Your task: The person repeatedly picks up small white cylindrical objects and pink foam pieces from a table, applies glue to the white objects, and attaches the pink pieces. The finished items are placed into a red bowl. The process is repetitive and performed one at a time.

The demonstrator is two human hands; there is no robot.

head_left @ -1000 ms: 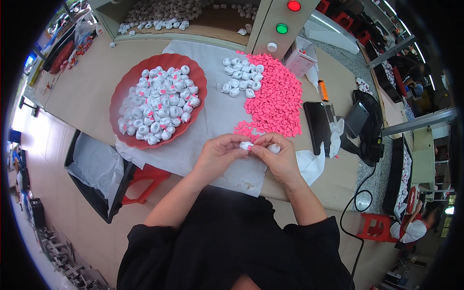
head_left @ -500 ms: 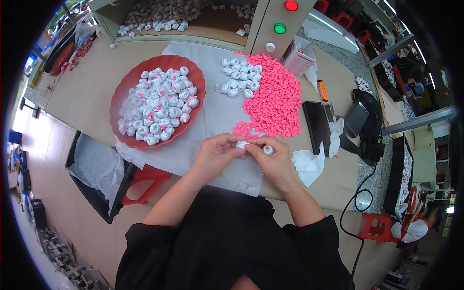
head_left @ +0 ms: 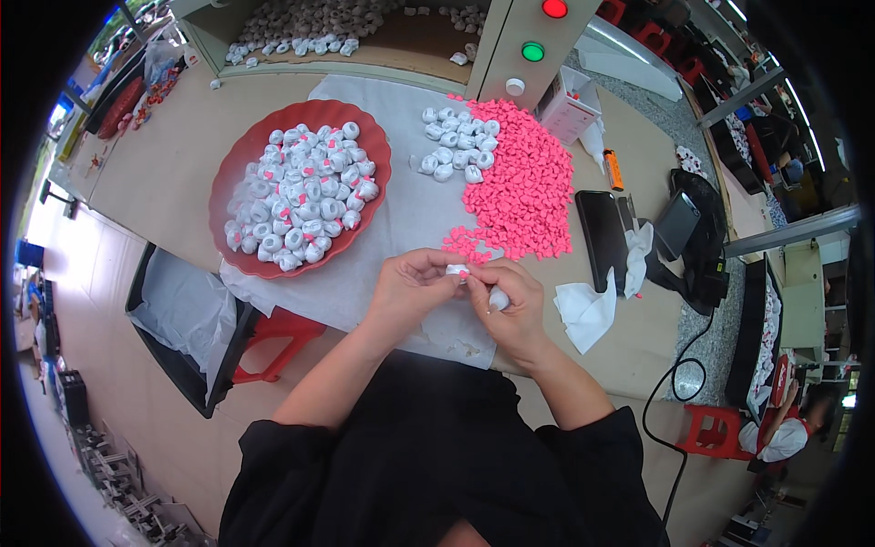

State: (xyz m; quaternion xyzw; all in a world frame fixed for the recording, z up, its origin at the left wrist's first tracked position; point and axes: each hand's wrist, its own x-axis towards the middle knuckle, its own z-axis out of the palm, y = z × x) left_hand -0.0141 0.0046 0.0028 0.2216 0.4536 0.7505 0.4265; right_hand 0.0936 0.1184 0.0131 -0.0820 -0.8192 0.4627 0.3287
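My left hand (head_left: 412,290) and my right hand (head_left: 510,308) meet over the near edge of a white cloth (head_left: 401,219). Between the fingertips of both sits a small white piece (head_left: 456,271) with a pink bit on it. A second small white piece (head_left: 499,299) is tucked in my right palm. Just beyond my hands lies a heap of small pink pieces (head_left: 522,187). A few loose white pieces (head_left: 453,148) lie at the heap's far left. A red bowl (head_left: 231,175) to the left is full of white pieces with pink spots.
A black phone (head_left: 602,239) and crumpled white tissue (head_left: 588,312) lie right of the cloth. A box with a red and a green lamp (head_left: 531,36) stands behind, beside a tray of more white pieces (head_left: 337,23). A lined black bin (head_left: 182,319) and red stool (head_left: 273,339) stand lower left.
My hands have kept working the small white piece at the same spot. My right hand has shifted slightly, with a second white piece now showing in its palm.
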